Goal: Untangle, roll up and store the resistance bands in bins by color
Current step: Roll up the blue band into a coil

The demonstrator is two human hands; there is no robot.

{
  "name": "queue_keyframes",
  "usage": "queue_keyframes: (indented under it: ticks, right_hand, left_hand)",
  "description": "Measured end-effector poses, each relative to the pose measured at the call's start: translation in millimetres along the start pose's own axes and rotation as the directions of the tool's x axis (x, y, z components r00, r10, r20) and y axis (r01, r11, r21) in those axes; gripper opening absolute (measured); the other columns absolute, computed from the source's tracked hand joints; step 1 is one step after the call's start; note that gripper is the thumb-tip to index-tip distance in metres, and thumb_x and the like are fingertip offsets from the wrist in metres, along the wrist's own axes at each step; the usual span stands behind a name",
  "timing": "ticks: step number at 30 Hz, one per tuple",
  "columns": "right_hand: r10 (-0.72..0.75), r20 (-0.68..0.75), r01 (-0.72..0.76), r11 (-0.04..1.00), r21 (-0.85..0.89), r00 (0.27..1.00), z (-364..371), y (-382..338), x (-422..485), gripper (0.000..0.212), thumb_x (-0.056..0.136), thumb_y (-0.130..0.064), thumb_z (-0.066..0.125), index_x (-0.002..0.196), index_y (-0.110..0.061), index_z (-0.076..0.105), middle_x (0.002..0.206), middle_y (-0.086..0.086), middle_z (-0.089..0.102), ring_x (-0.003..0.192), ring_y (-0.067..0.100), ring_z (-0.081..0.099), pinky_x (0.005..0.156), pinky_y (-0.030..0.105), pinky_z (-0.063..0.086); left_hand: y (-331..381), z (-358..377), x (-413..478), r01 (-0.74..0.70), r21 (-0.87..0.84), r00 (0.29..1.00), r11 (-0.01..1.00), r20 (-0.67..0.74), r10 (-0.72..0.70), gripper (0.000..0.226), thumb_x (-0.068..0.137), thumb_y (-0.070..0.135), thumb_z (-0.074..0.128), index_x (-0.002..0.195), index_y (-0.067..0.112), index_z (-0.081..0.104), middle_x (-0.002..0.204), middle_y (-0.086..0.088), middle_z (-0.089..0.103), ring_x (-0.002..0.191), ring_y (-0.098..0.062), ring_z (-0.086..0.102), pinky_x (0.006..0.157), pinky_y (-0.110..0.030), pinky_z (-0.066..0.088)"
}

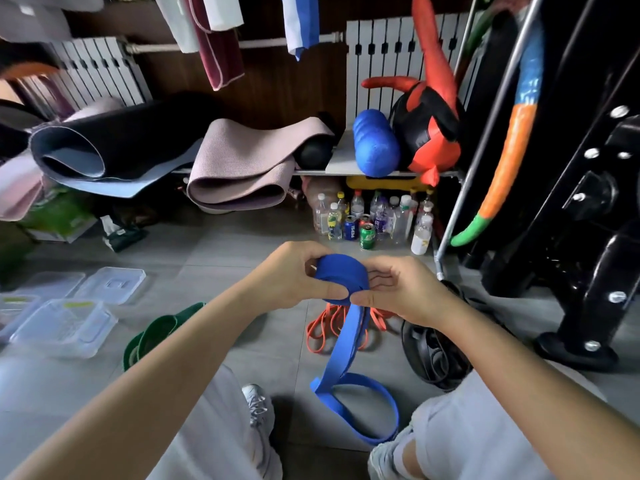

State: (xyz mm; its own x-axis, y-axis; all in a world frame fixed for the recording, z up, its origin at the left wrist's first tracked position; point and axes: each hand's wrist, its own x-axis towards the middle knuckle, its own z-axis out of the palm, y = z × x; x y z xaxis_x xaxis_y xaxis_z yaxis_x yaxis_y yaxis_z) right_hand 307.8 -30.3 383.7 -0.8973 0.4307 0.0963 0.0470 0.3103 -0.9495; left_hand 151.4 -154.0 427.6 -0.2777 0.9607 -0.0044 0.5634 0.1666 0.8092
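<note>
A blue resistance band (341,277) is partly wound into a roll held between both hands at the centre of the view. My left hand (294,277) grips the roll's left side and my right hand (398,289) pinches its right side. The band's loose tail hangs down and loops on the floor between my knees. An orange band (323,332) lies tangled on the tiles behind the tail. A green band (156,334) lies at the left, partly hidden by my left forearm. A black band (429,355) is heaped at the right. Clear plastic bins (64,329) stand at the far left.
Two clear lids (110,284) lie behind the bins. Bottles and cans (374,220) crowd the floor under a shelf with rolled mats (239,168). A black machine frame (588,258) stands at the right. My knees fill the bottom of the view.
</note>
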Motion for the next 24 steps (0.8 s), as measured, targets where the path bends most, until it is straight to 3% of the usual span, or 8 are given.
queue_keyframes:
  ticks: [3, 8, 11, 15, 18, 21, 24]
  right_hand:
    - [0.029, 0.003, -0.029, 1.000, 0.009, 1.000, -8.0, 8.4, 1.5, 0.036, 0.074, 0.001, 0.074, 0.097, -0.025, 0.064, 0.082, -0.016, 0.073, 0.079, 0.002, 0.069, 0.071, 0.015, 0.051]
    - [0.039, 0.000, -0.039, 0.998, 0.043, 0.999, -15.7, 20.7, 19.9, 0.037, 0.075, 0.004, 0.073, 0.101, -0.021, 0.065, 0.096, 0.001, 0.073, 0.085, 0.011, 0.069, 0.077, 0.020, 0.053]
    - [0.068, 0.026, -0.069, 0.997, 0.026, 0.997, -20.8, 29.6, 31.8, 0.037, 0.075, 0.002, 0.074, 0.099, -0.025, 0.066, 0.095, 0.001, 0.074, 0.087, 0.013, 0.070, 0.080, 0.025, 0.054]
    - [0.107, 0.060, -0.095, 0.981, -0.171, 0.993, -14.5, 42.7, 40.5, 0.031, 0.066, -0.021, 0.080, 0.096, -0.025, 0.072, 0.091, 0.004, 0.074, 0.088, 0.023, 0.069, 0.084, 0.046, 0.054]
    - [0.124, 0.055, -0.090, 0.906, -0.414, 0.991, -13.4, 45.3, 47.8, 0.037, 0.063, -0.034, 0.079, 0.098, -0.028, 0.071, 0.079, 0.001, 0.069, 0.075, 0.017, 0.062, 0.075, 0.041, 0.053]
    - [0.103, 0.016, -0.096, 0.966, -0.242, 0.995, -15.9, 45.7, 52.1, 0.032, 0.064, -0.023, 0.082, 0.094, -0.030, 0.072, 0.087, -0.004, 0.072, 0.083, 0.014, 0.068, 0.082, 0.043, 0.054]
    - [0.117, -0.025, -0.119, 0.983, -0.136, 0.993, -23.8, 43.9, 54.4, 0.041, 0.066, -0.020, 0.084, 0.093, -0.044, 0.065, 0.096, -0.015, 0.072, 0.090, 0.005, 0.067, 0.088, 0.032, 0.053]
  left_hand:
    - [-9.9, -1.1, 6.1, 0.063, -0.178, 0.998, 0.982, 0.040, -0.057, 0.031, 0.074, 0.004, 0.076, 0.101, 0.014, 0.066, 0.098, -0.008, 0.071, 0.084, -0.021, 0.067, 0.083, -0.035, 0.054]
    - [-28.5, 4.8, 17.9, 0.014, -0.227, 0.999, 0.974, -0.031, -0.022, 0.025, 0.071, 0.016, 0.076, 0.092, 0.024, 0.066, 0.089, 0.004, 0.072, 0.084, -0.016, 0.067, 0.080, -0.029, 0.055]
    - [-37.8, 8.7, 27.5, 0.053, -0.270, 0.998, 0.961, -0.026, -0.062, 0.024, 0.081, 0.005, 0.070, 0.092, 0.025, 0.062, 0.082, 0.011, 0.070, 0.076, -0.011, 0.063, 0.069, -0.027, 0.054]
    - [-50.6, 16.6, 37.0, 0.053, 0.136, 0.996, 0.989, 0.059, -0.062, 0.031, 0.075, 0.024, 0.076, 0.096, 0.033, 0.055, 0.099, 0.011, 0.058, 0.083, -0.006, 0.054, 0.072, -0.014, 0.043]
    - [-55.6, 27.1, 41.0, -0.027, 0.358, 0.999, 0.933, 0.047, 0.011, 0.039, 0.072, 0.035, 0.078, 0.106, 0.026, 0.060, 0.094, 0.012, 0.054, 0.078, -0.003, 0.047, 0.070, -0.012, 0.036]
    - [-57.0, 28.2, 48.4, 0.017, 0.252, 0.998, 0.967, -0.055, -0.003, 0.033, 0.070, 0.027, 0.080, 0.099, 0.024, 0.064, 0.084, 0.011, 0.059, 0.063, 0.002, 0.050, 0.066, -0.016, 0.042]
    - [-57.6, 25.4, 54.5, 0.063, -0.009, 0.985, 0.998, -0.161, -0.064, 0.036, 0.066, 0.014, 0.083, 0.086, 0.035, 0.062, 0.085, 0.008, 0.066, 0.079, -0.012, 0.061, 0.079, -0.033, 0.053]
